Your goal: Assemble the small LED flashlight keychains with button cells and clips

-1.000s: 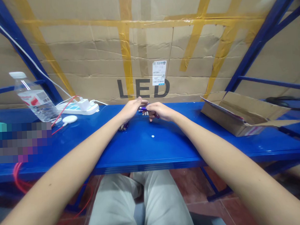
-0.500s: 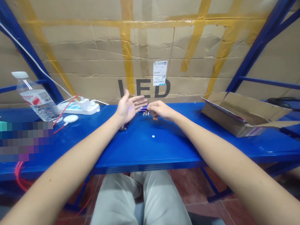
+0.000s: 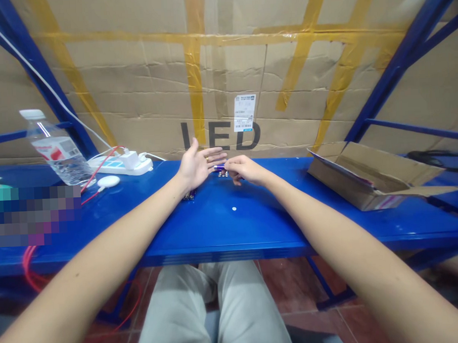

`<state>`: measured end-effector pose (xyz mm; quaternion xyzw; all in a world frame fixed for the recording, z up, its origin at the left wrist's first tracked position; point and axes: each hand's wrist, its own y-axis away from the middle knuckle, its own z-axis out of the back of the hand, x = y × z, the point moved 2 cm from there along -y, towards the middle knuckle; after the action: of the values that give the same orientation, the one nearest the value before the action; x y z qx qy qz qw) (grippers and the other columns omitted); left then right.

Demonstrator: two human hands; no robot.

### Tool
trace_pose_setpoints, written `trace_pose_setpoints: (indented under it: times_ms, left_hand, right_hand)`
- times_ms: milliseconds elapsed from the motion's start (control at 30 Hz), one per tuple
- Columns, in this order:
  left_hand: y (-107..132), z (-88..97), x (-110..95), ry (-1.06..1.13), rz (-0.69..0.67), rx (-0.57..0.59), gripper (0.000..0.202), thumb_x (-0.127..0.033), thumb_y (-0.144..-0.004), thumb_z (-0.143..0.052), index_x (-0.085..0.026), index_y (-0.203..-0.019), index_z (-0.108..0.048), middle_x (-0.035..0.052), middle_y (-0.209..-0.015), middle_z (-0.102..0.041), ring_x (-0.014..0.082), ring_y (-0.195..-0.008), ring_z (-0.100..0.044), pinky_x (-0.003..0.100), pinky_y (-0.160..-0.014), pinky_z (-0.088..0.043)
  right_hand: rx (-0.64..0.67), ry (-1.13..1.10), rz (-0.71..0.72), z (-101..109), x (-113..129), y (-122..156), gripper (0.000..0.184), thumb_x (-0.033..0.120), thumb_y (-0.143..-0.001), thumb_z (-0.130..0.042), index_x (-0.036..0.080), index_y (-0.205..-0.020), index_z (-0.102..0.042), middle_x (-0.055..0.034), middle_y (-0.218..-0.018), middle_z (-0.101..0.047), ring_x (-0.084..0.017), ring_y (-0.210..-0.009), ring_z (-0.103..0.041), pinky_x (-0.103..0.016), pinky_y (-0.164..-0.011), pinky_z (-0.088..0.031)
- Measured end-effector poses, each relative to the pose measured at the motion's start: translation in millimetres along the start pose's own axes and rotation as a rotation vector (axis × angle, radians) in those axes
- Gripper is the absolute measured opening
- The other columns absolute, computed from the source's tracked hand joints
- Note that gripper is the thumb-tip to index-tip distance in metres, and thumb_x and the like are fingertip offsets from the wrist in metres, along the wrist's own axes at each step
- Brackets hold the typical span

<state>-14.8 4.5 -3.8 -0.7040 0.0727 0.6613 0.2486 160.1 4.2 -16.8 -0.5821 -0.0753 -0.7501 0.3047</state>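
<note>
My left hand (image 3: 197,166) is raised above the blue shelf (image 3: 224,227) with its palm up and fingers spread, nothing in it. My right hand (image 3: 243,170) is closed in a pinch on a small purple object (image 3: 218,167), whose tip points toward my left fingertips. A few small silver parts (image 3: 223,174) lie on the shelf just under the hands. Some dark slim pieces (image 3: 189,195) lie beneath my left wrist. A small white dot (image 3: 234,208) sits on the shelf nearer to me.
A water bottle (image 3: 57,151) stands at the left, with a white power strip (image 3: 124,164), a white round puck (image 3: 108,181) and red cable (image 3: 96,172) beside it. An open cardboard box (image 3: 369,178) lies at the right. A taped cardboard wall (image 3: 217,81) closes the back.
My left hand let go of the purple object, lifted and turned palm up with fingers spread. My right hand stayed pinched on the object in nearly the same spot.
</note>
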Motion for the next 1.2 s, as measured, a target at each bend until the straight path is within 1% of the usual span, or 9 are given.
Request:
trace_pose_setpoints:
  times_ms: [167, 333, 433, 600, 733, 867, 1033, 1200]
  left_hand:
    - [0.3, -0.7, -0.8, -0.063, 0.006, -0.003, 0.088, -0.080, -0.086, -0.024, -0.014, -0.133, -0.060, 0.0183, -0.134, -0.063, 0.0360, -0.124, -0.059, 0.047, -0.098, -0.050]
    - [-0.6, 0.4, -0.1, -0.117, -0.009, -0.007, 0.083, -0.079, -0.086, -0.031, -0.016, -0.131, -0.061, 0.0176, -0.130, -0.066, 0.0364, -0.121, -0.060, 0.048, -0.096, -0.050]
    - [-0.6, -0.4, -0.1, -0.038, -0.003, -0.003, 0.084, -0.079, -0.086, -0.031, -0.014, -0.129, -0.062, 0.0189, -0.129, -0.066, 0.0370, -0.120, -0.060, 0.049, -0.097, -0.050]
    - [-0.9, -2.3, 2.1, 0.133, 0.031, 0.002, 0.089, -0.079, -0.086, -0.025, -0.010, -0.128, -0.062, 0.0218, -0.133, -0.063, 0.0384, -0.122, -0.058, 0.050, -0.099, -0.047]
    - [-2.8, -1.2, 5.6, 0.258, 0.038, 0.016, 0.086, -0.077, -0.087, -0.028, -0.009, -0.126, -0.063, 0.0231, -0.130, -0.064, 0.0392, -0.121, -0.058, 0.052, -0.100, -0.046]
    - [-3.9, 0.1, 7.1, 0.284, 0.051, 0.024, 0.084, -0.077, -0.087, -0.030, -0.010, -0.125, -0.064, 0.0220, -0.128, -0.065, 0.0386, -0.120, -0.058, 0.051, -0.099, -0.046]
    - [-3.6, -0.1, 6.9, 0.300, 0.060, 0.030, 0.084, -0.077, -0.087, -0.029, -0.010, -0.124, -0.064, 0.0221, -0.129, -0.064, 0.0385, -0.122, -0.057, 0.051, -0.097, -0.047]
    - [-3.2, -0.8, 6.1, 0.269, 0.060, 0.040, 0.085, -0.078, -0.086, -0.030, -0.010, -0.124, -0.064, 0.0219, -0.130, -0.064, 0.0388, -0.123, -0.056, 0.050, -0.097, -0.048]
  right_hand:
    - [-0.021, -0.041, -0.004, -1.4, 4.1, 1.7, 0.024, 0.026, -0.092, -0.057, 0.018, -0.069, -0.054, 0.0063, -0.047, -0.037, -0.009, -0.042, -0.035, -0.022, -0.039, -0.042]
    - [-0.003, -0.076, 0.003, -4.2, 8.0, 2.9, 0.025, 0.026, -0.092, -0.057, 0.017, -0.068, -0.054, 0.0063, -0.046, -0.037, -0.009, -0.042, -0.034, -0.023, -0.039, -0.042]
    - [0.003, -0.065, -0.002, -4.4, 8.1, 3.4, 0.024, 0.024, -0.092, -0.056, 0.017, -0.069, -0.055, 0.0062, -0.046, -0.038, -0.009, -0.042, -0.034, -0.023, -0.039, -0.042]
    - [0.008, -0.045, -0.006, -4.0, 7.4, 3.2, 0.023, 0.023, -0.092, -0.057, 0.016, -0.070, -0.057, 0.0065, -0.045, -0.038, -0.008, -0.041, -0.034, -0.022, -0.039, -0.043]
    - [0.014, -0.028, -0.010, -3.8, 7.3, 2.5, 0.025, 0.023, -0.092, -0.056, 0.016, -0.068, -0.057, 0.0056, -0.046, -0.039, -0.009, -0.041, -0.037, -0.023, -0.039, -0.044]
    - [0.016, -0.023, -0.016, -3.8, 7.7, 2.7, 0.026, 0.020, -0.093, -0.054, 0.016, -0.067, -0.056, 0.0053, -0.046, -0.040, -0.009, -0.041, -0.036, -0.023, -0.039, -0.043]
    - [0.017, -0.015, -0.028, -3.9, 6.4, 2.1, 0.029, 0.021, -0.093, -0.054, 0.017, -0.064, -0.053, 0.0049, -0.046, -0.041, -0.009, -0.041, -0.037, -0.023, -0.038, -0.044]
    - [0.021, 0.012, -0.021, -2.8, 5.2, 1.8, 0.026, 0.023, -0.093, -0.055, 0.016, -0.067, -0.056, 0.0057, -0.044, -0.040, -0.009, -0.040, -0.037, -0.022, -0.039, -0.045]
